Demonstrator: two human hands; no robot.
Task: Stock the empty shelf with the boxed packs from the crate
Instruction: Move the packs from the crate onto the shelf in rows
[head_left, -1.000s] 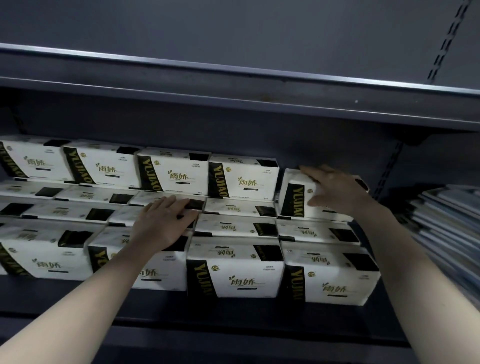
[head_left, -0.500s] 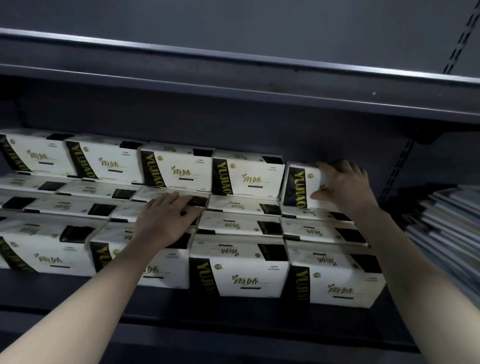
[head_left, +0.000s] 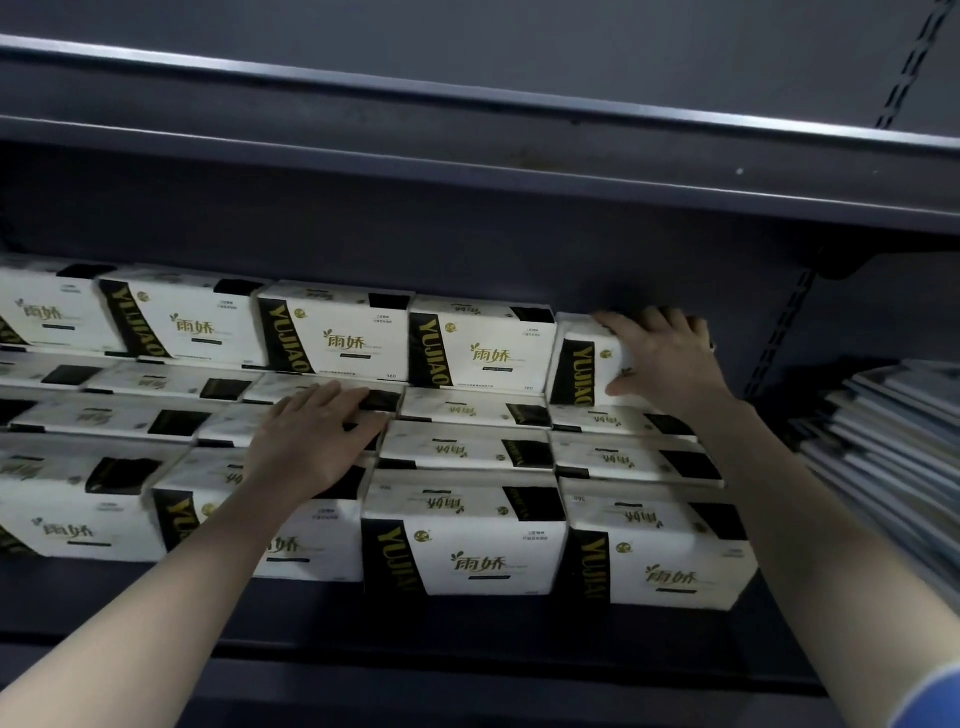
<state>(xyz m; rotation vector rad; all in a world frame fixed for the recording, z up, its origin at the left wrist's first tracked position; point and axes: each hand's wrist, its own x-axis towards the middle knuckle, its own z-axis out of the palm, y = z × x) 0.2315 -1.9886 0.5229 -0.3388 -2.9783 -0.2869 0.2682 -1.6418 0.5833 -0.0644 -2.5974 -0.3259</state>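
Several white boxed packs with black-and-gold YUJIAO labels fill the dark shelf (head_left: 467, 654) in stepped rows. My right hand (head_left: 662, 358) grips the rightmost pack (head_left: 582, 371) of the back top row, fingers curled over its top edge and thumb against its front; the pack stands upright next to its neighbour (head_left: 483, 345). My left hand (head_left: 311, 439) rests flat, fingers straight, on the tops of the middle-row packs (head_left: 457, 447) left of centre. The front row (head_left: 467, 551) stands at the shelf's edge. No crate is in view.
A grey shelf board (head_left: 467, 150) overhangs close above the packs. To the right, past a slotted upright (head_left: 779, 332), lies a stack of thin flat printed items (head_left: 883, 441). The shelf's back panel is dark.
My right hand has pushed the rightmost back pack from tilted to upright, back and level with its row. The left hand has stayed on the middle packs.
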